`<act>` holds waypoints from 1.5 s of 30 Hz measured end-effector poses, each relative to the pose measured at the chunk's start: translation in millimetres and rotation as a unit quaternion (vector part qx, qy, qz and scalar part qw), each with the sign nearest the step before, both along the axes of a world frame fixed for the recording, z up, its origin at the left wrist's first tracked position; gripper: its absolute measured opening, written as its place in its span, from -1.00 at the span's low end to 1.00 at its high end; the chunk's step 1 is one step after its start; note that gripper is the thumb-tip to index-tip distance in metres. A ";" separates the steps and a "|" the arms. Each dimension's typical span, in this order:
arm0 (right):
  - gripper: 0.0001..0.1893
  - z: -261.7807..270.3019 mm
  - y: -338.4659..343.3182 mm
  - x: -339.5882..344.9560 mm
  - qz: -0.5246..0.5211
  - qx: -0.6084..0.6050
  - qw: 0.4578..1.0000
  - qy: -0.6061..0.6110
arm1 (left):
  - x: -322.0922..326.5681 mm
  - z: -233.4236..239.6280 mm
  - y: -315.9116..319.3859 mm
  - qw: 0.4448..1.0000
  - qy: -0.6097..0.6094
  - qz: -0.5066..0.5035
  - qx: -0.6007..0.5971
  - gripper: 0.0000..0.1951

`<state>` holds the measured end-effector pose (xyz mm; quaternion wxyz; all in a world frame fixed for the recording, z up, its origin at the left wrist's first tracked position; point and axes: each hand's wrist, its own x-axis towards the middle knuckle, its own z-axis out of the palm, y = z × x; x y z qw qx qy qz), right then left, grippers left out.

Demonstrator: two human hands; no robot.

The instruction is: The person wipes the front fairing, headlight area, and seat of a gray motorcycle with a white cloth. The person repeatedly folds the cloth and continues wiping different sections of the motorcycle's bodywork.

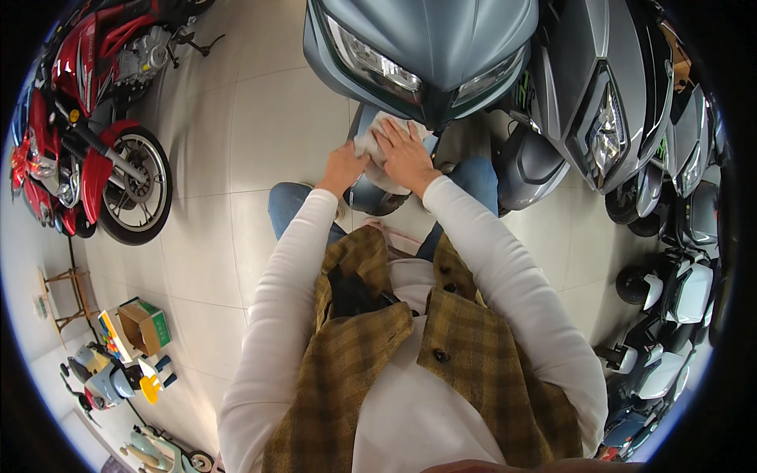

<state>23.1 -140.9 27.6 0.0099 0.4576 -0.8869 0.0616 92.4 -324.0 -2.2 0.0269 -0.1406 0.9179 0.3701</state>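
Observation:
A white cloth point(387, 181) lies over the blue-grey front fender point(368, 200) of a scooter. My right hand point(405, 155) presses flat on it, fingers a little spread. At the cloth's left edge, my left hand point(343, 168) has its fingers curled on the fabric; the fingertips are partly hidden. Above both hands juts the scooter's matte blue-grey front cowl point(440, 44), with a clear headlight point(378, 62) on its left side. The front wheel is mostly hidden under the fender, between my bent knees.
Close on the right stands a grey scooter point(582, 106), its fender point(529, 168) near my right knee. More scooters line the right side. A red motorcycle point(97, 77) is parked at left on the tiled floor point(201, 236). Behind it are a cardboard box point(155, 331) and small ride-on vehicles point(109, 381).

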 end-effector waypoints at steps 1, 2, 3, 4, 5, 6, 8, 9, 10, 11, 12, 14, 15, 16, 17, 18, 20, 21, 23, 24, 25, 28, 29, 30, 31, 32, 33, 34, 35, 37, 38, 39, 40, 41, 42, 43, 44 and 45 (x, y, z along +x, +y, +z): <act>-0.41 2.0 -6.1 -5.8 -0.017 0.020 1.000 0.011 | -9.1 -0.5 0.9 0.999 0.003 0.045 0.029 -0.59; -0.44 2.9 -12.1 -9.4 -0.034 0.003 0.999 -0.028 | -12.9 -2.1 2.1 0.994 0.006 0.090 0.059 -0.57; -0.44 3.2 -16.2 -11.6 -0.033 -0.004 0.999 -0.040 | -14.0 -4.4 3.5 0.994 0.009 0.097 0.051 -0.56; -0.44 2.7 -19.7 -13.8 -0.038 0.001 0.998 -0.048 | -13.1 -7.2 4.9 0.993 0.011 0.106 0.044 -0.54; -0.44 1.4 -22.4 -13.3 -0.041 0.006 0.997 -0.057 | -9.0 -10.2 5.5 0.992 0.018 0.119 0.035 -0.53; -0.44 -0.5 -23.6 -11.6 -0.012 0.025 0.999 -0.034 | -3.2 -14.0 6.9 0.991 -0.018 0.125 0.053 -0.53; -0.45 -6.1 -25.5 -2.4 0.043 0.065 0.997 0.020 | 12.3 -22.7 8.6 0.982 -0.093 0.140 0.086 -0.54; -0.46 -9.8 -26.8 4.4 0.067 0.057 0.996 0.013 | 22.0 -27.6 7.6 0.977 -0.121 0.140 0.106 -0.55; -0.46 -14.1 -28.9 14.0 0.086 0.054 0.995 0.013 | 34.7 -33.2 6.8 0.969 -0.163 0.137 0.127 -0.56; -0.47 -18.5 -30.4 24.6 0.102 0.072 0.992 0.006 | 48.0 -40.0 6.9 0.959 -0.189 0.146 0.154 -0.57; -0.49 -22.9 -33.1 35.7 0.124 0.056 0.991 0.001 | 60.9 -47.6 6.5 0.968 -0.220 0.062 0.106 -0.58; -0.50 -30.9 -38.7 56.2 0.173 0.091 0.981 0.005 | 80.9 -65.3 4.8 0.960 -0.259 -0.109 -0.013 -0.62; -0.51 -33.5 -40.0 63.9 0.198 0.119 0.973 -0.002 | 89.2 -74.1 4.9 0.933 -0.277 -0.210 -0.093 -0.64; -0.50 -35.0 -39.9 69.2 0.206 0.114 0.972 -0.015 | 96.9 -82.1 9.4 0.931 -0.259 -0.222 -0.125 -0.61; -0.50 -35.6 -40.2 70.6 0.203 0.095 0.974 -0.012 | 100.8 -88.2 10.9 0.916 -0.257 -0.256 -0.171 -0.56; -0.49 -35.2 -39.0 70.1 0.204 0.083 0.975 -0.022 | 100.6 -92.1 8.7 0.942 -0.247 -0.184 -0.133 -0.56; -0.44 -32.1 -36.3 61.6 0.189 0.086 0.977 -0.050 | 94.1 -91.3 6.8 0.960 -0.261 -0.073 -0.068 -0.54; -0.43 -29.6 -34.9 54.4 0.173 0.050 0.982 -0.049 | 88.2 -86.0 6.4 0.976 -0.216 -0.009 -0.017 -0.52; -0.39 -23.5 -33.7 37.2 0.138 -0.003 0.988 -0.070 | 71.7 -65.6 -1.0 0.971 -0.177 0.128 0.097 -0.45; -0.34 -20.9 -36.0 26.7 0.117 0.017 0.992 -0.052 | 60.8 -52.9 -1.7 0.962 -0.158 0.170 0.143 -0.38; -0.34 -18.6 -38.7 16.4 0.098 0.019 0.994 -0.046 | 51.3 -39.9 3.7 0.970 -0.067 0.197 0.122 -0.35; -0.37 -14.5 -49.0 -13.2 0.044 0.023 0.999 -0.019 | 25.4 -7.9 19.8 0.956 0.123 0.242 0.108 -0.33; -0.36 -13.9 -54.7 -22.7 0.026 0.028 0.999 -0.039 | 17.8 -2.4 24.1 0.943 0.206 0.242 0.095 -0.33; -0.35 -13.3 -60.5 -32.1 0.011 0.029 0.998 -0.056 | 11.6 -0.2 27.5 0.959 0.179 0.205 0.078 -0.35; -0.35 -12.9 -66.4 -39.2 -0.011 0.049 0.995 -0.081 | 6.2 -1.2 29.4 0.967 0.189 0.164 0.045 -0.37; -0.38 -12.1 -71.6 -45.4 -0.023 0.054 0.993 -0.107 | 2.1 -4.7 29.8 0.972 0.198 0.123 0.012 -0.38; -0.40 -11.0 -77.3 -50.1 -0.028 0.044 0.989 -0.138 | -2.1 -9.9 28.1 0.972 0.193 0.135 0.017 -0.41; -0.42 -9.8 -83.1 -54.0 -0.039 0.049 0.983 -0.170 | -7.1 -16.2 24.5 0.971 0.188 0.147 0.022 -0.44; -0.44 -8.5 -88.6 -57.2 -0.049 0.053 0.978 -0.197 | -11.9 -22.7 19.5 0.974 0.159 0.159 0.034 -0.46; -0.51 -6.3 -98.2 -61.2 -0.047 0.072 0.971 -0.221 | -20.0 -34.1 5.4 0.975 0.147 0.162 0.050 -0.50; -0.51 -5.8 -102.8 -62.4 -0.039 0.086 0.972 -0.214 | -22.5 -38.4 -4.7 0.978 0.135 0.150 0.054 -0.49; -0.52 -5.7 -106.5 -62.9 -0.033 0.098 0.975 -0.199 | -23.7 -41.5 -11.9 0.982 0.111 0.139 0.062 -0.47; -0.55 -6.1 -110.0 -63.2 -0.040 0.097 0.972 -0.211 | -24.2 -43.9 -14.9 0.978 0.108 0.159 0.085 -0.53; -0.57 -7.4 -113.1 -62.0 -0.025 0.104 0.977 -0.183 | -23.4 -45.9 -17.4 0.977 0.098 0.164 0.095 -0.54; -0.59 -9.0 -116.5 -61.0 -0.008 0.103 0.983 -0.149 | -22.5 -47.9 -20.0 0.976 0.078 0.170 0.108 -0.55; -0.60 -11.4 -119.2 -58.7 0.002 0.129 0.985 -0.118 | -20.9 -50.5 -21.0 0.975 0.058 0.176 0.120 -0.57; -0.60 -14.1 -122.2 -55.8 0.025 0.140 0.984 -0.105 | -17.3 -53.5 -21.5 0.976 0.047 0.179 0.117 -0.59; -0.59 -17.6 -125.2 -52.1 0.042 0.178 0.978 -0.097 | -11.6 -57.4 -21.4 0.976 0.036 0.182 0.114 -0.60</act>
